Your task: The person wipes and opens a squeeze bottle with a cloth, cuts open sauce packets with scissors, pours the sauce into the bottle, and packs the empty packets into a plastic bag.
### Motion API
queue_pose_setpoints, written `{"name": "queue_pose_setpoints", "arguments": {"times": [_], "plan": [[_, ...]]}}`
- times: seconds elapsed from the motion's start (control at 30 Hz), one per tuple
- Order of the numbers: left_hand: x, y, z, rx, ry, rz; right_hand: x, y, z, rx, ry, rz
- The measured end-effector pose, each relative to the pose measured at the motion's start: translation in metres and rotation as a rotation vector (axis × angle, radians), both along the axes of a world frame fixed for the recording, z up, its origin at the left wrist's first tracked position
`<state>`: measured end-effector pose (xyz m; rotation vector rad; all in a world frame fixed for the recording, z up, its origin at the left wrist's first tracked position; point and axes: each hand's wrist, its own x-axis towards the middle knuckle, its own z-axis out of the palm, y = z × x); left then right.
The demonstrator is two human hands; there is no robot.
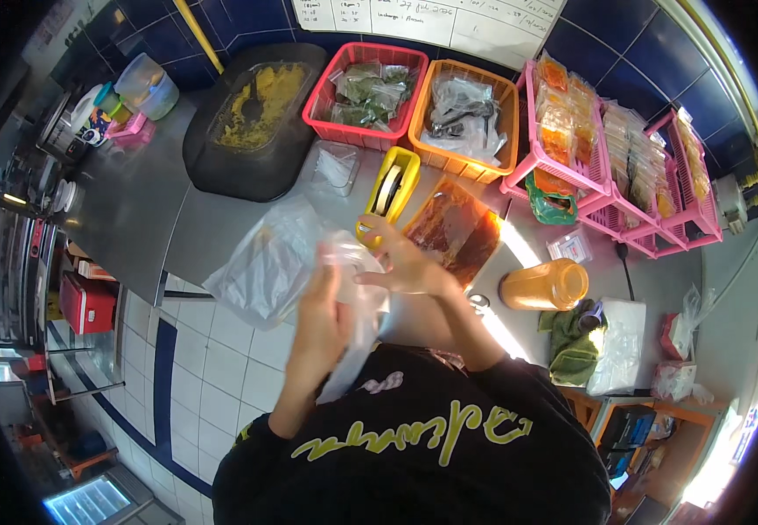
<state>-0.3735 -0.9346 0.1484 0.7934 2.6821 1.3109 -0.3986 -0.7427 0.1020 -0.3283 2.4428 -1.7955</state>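
Note:
In front of my body, my left hand grips a translucent plastic bag, part of which hangs down against my shirt. The left fingers are blurred. My right hand is beside it, thumb and fingers apart, with the thumb near the bag. Its fingertips reach the front end of a yellow tape dispenser; whether they touch it is hard to tell. A larger whitish plastic bag lies on the counter left of my hands. Right of the dispenser is a flat clear pack of dark red-brown food.
At the back stand a black tub with yellow food, a red basket of green packets, an orange basket of plastic bags and pink racks of sachets. An orange-brown jar and a green cloth lie right. The steel counter's edge runs left.

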Motion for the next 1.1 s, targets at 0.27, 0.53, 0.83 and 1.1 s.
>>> {"name": "queue_pose_setpoints", "arguments": {"times": [0.27,0.53,0.83,1.1], "plan": [[-0.072,-0.002,0.011,0.076,0.056,0.176,-0.015,0.147,-0.093,0.764,0.107,-0.68],[-0.127,0.023,-0.09,-0.124,0.142,-0.054,-0.027,0.081,-0.11,1.036,-0.177,-0.681],[-0.061,0.024,-0.031,0.08,0.469,0.17,-0.002,0.092,-0.065,0.583,0.05,-0.642],[0.006,0.072,-0.069,1.118,-0.957,0.272,0.052,0.048,0.037,-0.223,0.255,-0.536]]}}
